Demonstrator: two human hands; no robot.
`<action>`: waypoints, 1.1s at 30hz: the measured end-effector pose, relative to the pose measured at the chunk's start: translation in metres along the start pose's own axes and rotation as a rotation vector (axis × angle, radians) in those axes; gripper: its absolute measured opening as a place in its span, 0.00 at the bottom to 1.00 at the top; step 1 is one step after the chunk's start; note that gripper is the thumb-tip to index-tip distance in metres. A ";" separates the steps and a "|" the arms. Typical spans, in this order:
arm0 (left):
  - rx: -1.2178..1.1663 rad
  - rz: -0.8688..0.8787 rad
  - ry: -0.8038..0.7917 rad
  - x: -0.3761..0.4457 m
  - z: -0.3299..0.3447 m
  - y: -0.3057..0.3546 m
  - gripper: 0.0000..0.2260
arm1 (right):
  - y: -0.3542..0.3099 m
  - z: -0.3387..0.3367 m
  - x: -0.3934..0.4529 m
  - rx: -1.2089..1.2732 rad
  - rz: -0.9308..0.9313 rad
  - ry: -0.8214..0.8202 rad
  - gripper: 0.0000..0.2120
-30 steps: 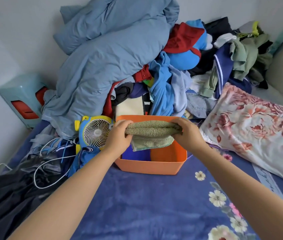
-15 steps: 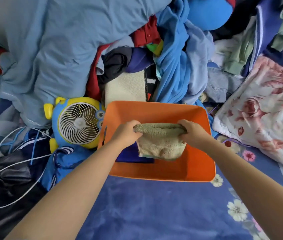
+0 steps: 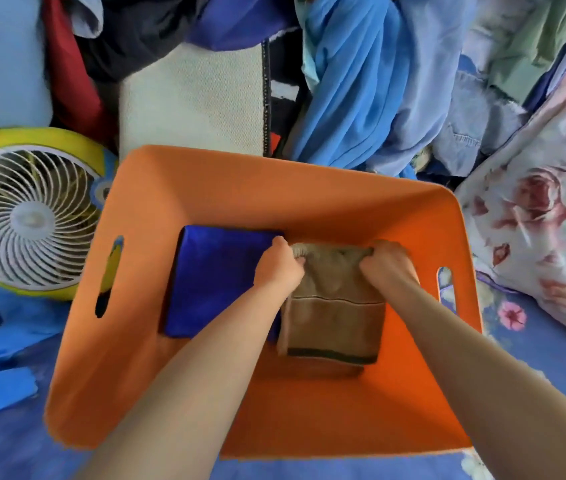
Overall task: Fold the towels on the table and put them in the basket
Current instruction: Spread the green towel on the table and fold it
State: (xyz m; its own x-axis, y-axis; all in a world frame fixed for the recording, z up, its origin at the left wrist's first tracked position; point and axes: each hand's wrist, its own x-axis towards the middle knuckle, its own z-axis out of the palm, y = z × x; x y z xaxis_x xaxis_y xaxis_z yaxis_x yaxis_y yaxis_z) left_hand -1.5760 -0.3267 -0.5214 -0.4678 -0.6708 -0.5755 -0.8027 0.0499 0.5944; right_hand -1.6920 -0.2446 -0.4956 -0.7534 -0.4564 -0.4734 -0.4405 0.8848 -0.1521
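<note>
Both my arms reach down into the orange basket (image 3: 274,188). A folded olive-brown towel (image 3: 333,317) lies on the basket floor at the right. My left hand (image 3: 276,268) grips its far left corner and my right hand (image 3: 387,263) grips its far right corner, fingers curled into the fold. A folded dark blue towel (image 3: 212,278) lies flat on the basket floor to the left, touching the brown one; my left forearm crosses its near right corner.
A small blue and yellow fan (image 3: 28,216) stands left of the basket. A pile of clothes (image 3: 361,81) and a cream mat (image 3: 191,98) lie behind it. A floral pillow (image 3: 544,216) lies to the right. Blue flowered bedding (image 3: 531,344) is underneath.
Both hands have lowered the brown towel from above the basket rim down onto the basket floor beside the blue towel. The camera has moved closer and looks more steeply down.
</note>
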 end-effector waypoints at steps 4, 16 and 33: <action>0.003 0.019 0.115 0.020 0.011 -0.001 0.15 | -0.002 0.020 0.020 0.047 0.033 0.107 0.17; 0.086 0.062 0.232 0.044 0.033 -0.012 0.13 | 0.010 0.076 0.008 0.025 -0.375 0.471 0.19; 0.758 0.294 -0.014 0.037 0.021 -0.073 0.40 | 0.010 0.089 0.032 -0.221 -0.143 -0.051 0.32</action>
State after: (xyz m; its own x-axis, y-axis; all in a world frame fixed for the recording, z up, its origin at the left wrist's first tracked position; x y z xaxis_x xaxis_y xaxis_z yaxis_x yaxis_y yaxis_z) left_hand -1.5424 -0.3397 -0.5978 -0.6991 -0.5432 -0.4650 -0.6762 0.7137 0.1829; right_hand -1.6773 -0.2423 -0.5892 -0.6528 -0.5652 -0.5044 -0.6409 0.7670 -0.0299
